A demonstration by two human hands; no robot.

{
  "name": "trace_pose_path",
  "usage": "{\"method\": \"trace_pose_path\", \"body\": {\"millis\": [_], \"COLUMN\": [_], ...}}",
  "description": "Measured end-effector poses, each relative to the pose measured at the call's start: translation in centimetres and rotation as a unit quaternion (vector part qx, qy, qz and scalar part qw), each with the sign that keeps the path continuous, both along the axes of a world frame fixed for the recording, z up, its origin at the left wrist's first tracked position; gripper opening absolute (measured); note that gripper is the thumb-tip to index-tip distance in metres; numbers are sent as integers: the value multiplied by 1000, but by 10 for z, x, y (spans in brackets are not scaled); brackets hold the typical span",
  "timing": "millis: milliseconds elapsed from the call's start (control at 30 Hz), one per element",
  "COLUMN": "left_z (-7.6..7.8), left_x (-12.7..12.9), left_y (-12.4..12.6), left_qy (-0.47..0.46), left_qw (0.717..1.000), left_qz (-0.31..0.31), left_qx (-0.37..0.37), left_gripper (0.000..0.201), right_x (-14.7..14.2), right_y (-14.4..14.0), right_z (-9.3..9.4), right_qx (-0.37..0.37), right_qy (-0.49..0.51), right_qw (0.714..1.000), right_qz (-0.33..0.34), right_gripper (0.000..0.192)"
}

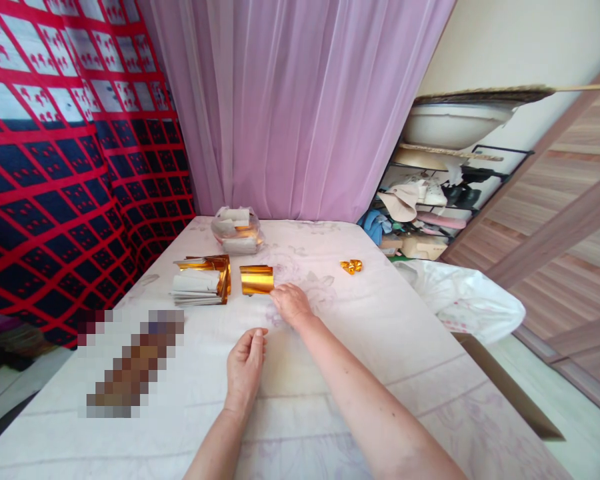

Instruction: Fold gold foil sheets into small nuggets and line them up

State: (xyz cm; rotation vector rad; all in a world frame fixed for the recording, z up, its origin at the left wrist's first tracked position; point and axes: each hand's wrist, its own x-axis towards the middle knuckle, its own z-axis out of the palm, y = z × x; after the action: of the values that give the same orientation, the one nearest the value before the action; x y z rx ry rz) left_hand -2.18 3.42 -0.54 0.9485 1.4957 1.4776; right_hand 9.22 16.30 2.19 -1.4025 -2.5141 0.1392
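Observation:
A curled sheet of gold foil paper (257, 279) lies on the white patterned tablecloth (360, 333). My right hand (291, 303) rests palm down just right of it, fingertips touching its edge. My left hand (246, 363) lies nearer to me on the cloth, fingers loosely curled, holding nothing. A stack of gold and white foil sheets (201, 281) sits left of the single sheet. A small folded gold piece (351, 267) lies apart, farther right.
A clear bowl (237, 231) with wrapped pieces stands at the table's far end before a pink curtain (300, 107). A red and dark patterned cloth (75, 153) hangs left. A white bag (460, 297) and cluttered shelves (430, 200) stand right.

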Motion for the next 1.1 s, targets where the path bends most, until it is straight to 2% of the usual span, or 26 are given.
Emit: {"method": "trace_pose_path", "body": {"millis": [333, 500, 667, 733, 800, 900, 967, 1033, 1067, 1100], "left_z": [2, 5, 1, -3, -7, -12, -14, -14, -13, -12], "left_x": [0, 0, 1, 0, -2, -4, -5, -4, -4, -3], "left_y": [0, -1, 1, 2, 3, 3, 2, 1, 1, 0], "left_qy": [-4, -4, 7, 34, 68, 99, 104, 109, 117, 128], "left_qw": [1000, 1000, 999, 997, 994, 990, 990, 990, 989, 987], "left_qz": [-4, 1, 32, 52, 67, 59, 42, 31, 27, 24], "left_qx": [4, 1, 17, 37, 59, 80, 85, 87, 88, 90], "left_gripper": [59, 57, 56, 54, 50, 43, 41, 41, 41, 41], "right_x": [10, 24, 51, 64, 78, 96, 105, 110, 111, 112], "right_y": [-11, -23, -48, -61, -74, -88, -90, -85, -82, -78], "right_z": [2, 13, 30, 41, 54, 69, 69, 58, 49, 38], "right_qx": [1, 17, 30, -8, -76, -231, -303, -342, -338, -313], "right_qy": [50, 104, 156, 250, 333, 438, 464, 444, 413, 358], "right_qw": [998, 992, 982, 962, 936, 868, 832, 827, 843, 874], "right_qz": [-40, -66, -102, -110, -88, -25, -14, -38, -67, -100], "right_gripper": [18, 20, 24, 21, 19, 22, 33, 41, 41, 42]}}
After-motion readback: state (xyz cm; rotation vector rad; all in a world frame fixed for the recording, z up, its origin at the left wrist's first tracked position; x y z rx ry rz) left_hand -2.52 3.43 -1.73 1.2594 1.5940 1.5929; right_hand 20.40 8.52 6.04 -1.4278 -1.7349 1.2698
